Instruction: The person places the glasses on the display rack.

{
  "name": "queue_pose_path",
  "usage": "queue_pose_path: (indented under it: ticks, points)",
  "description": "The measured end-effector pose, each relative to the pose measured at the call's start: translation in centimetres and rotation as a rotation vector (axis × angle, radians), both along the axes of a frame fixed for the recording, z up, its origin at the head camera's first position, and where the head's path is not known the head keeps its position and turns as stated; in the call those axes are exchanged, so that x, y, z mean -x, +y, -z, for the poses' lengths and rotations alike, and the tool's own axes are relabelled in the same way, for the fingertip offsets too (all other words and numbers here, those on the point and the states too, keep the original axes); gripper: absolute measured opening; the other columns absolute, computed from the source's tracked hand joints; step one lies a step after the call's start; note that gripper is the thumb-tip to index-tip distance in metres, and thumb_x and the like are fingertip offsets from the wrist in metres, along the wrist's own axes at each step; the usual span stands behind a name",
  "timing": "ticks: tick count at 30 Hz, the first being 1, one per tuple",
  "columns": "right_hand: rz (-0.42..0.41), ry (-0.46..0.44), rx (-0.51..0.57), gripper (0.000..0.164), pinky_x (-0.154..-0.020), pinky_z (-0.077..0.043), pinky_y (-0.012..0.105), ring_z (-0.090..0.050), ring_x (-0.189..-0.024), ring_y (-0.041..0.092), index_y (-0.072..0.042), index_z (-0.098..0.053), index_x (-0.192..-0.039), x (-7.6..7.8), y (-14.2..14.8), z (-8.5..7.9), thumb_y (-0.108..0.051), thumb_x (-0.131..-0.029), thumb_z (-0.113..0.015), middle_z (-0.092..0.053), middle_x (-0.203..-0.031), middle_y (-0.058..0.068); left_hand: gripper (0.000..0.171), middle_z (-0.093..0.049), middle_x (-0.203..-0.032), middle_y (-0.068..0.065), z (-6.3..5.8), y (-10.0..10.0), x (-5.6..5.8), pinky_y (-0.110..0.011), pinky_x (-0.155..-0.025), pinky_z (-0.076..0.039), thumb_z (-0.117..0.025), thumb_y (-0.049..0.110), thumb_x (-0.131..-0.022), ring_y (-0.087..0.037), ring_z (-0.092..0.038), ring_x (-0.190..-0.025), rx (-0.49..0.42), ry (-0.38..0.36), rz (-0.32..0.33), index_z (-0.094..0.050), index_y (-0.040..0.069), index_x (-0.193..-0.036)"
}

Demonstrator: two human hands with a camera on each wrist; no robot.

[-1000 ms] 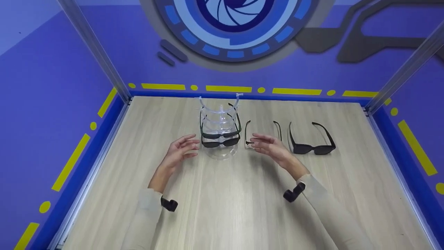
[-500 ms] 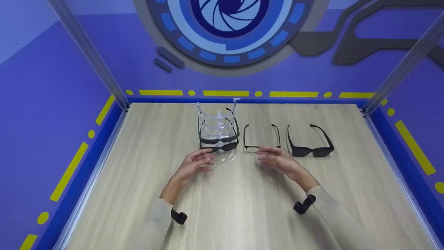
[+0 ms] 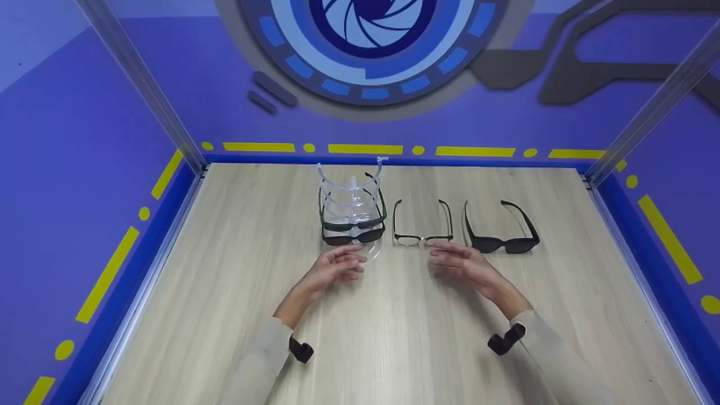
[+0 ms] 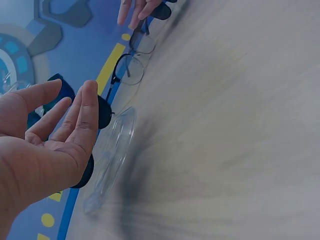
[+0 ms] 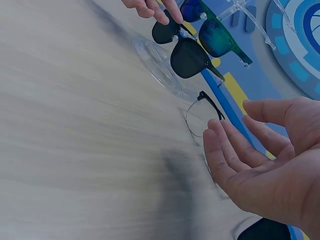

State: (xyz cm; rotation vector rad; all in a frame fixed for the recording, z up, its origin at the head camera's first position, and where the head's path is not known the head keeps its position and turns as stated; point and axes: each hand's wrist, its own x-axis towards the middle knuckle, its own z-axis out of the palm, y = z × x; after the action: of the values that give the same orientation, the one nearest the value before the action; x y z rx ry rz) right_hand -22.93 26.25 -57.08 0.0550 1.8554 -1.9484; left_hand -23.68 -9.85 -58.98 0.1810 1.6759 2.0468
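My left hand (image 3: 334,270) hovers in front of the clear display stand (image 3: 353,202), its fingers loosely bent around nothing. Two pairs of sunglasses hang on the stand's lower tiers: dark-lensed sunglasses (image 3: 340,241) at the bottom and green-framed sunglasses (image 5: 216,37) just above, with bluish lenses in the right wrist view. My right hand (image 3: 469,270), also holding nothing, is in front of the half-rim clear eyeglasses (image 3: 409,241), which rest on the table with temples pointing back. To their right lie black sunglasses (image 3: 505,245), temples spread.
The stand's upper arms (image 3: 351,184) carry no glasses. Its round clear base (image 4: 117,150) sits on the wooden table (image 3: 388,349). Blue and purple panels (image 3: 270,121) wall the table at the back and sides, with metal posts (image 3: 140,84) at the corners.
Both hands have drawn back toward the person and shifted right, the left one from beside the stand to its front. The glasses stay where they were; the head view has shifted slightly.
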Motion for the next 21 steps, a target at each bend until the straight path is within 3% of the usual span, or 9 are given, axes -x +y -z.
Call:
queue_pose_path:
  ticks: [6,11,21]
  points:
    - [-0.001,0.001,0.005,0.065,-0.109,-0.052,0.041,-0.068,-0.119,0.016,0.006,-0.035,-0.155,-0.3,1.4,0.2,-0.011,-0.1,-0.065,-0.061,-0.144,0.015,0.053,-0.073,-0.122,-0.011,0.3,1.8,0.4,-0.028,-0.085,-0.062,-0.063,0.006,-0.099,-0.013,-0.073,-0.096,0.018,-0.009,0.042,-0.045,-0.006,-0.148]
    - [0.015,-0.008,0.0,0.065,-0.107,-0.054,0.038,-0.069,-0.117,0.014,0.005,-0.033,-0.156,-0.6,2.5,0.6,-0.011,-0.101,-0.064,-0.066,-0.138,0.009,0.057,-0.071,-0.127,-0.015,0.7,3.3,0.6,-0.028,-0.085,-0.062,-0.062,0.007,-0.1,-0.012,-0.073,-0.094,0.023,-0.029,0.076,-0.041,-0.004,-0.151]
    - [0.041,-0.036,0.074,0.066,-0.109,-0.053,0.036,-0.07,-0.117,0.018,0.007,-0.023,-0.158,-0.9,3.5,1.1,-0.006,-0.103,-0.058,-0.066,-0.137,0.011,0.068,-0.062,-0.14,-0.023,1.6,6.0,1.7,-0.03,-0.089,-0.062,-0.061,0.004,-0.1,-0.011,-0.072,-0.095,0.017,-0.07,0.115,-0.029,0.005,-0.16]
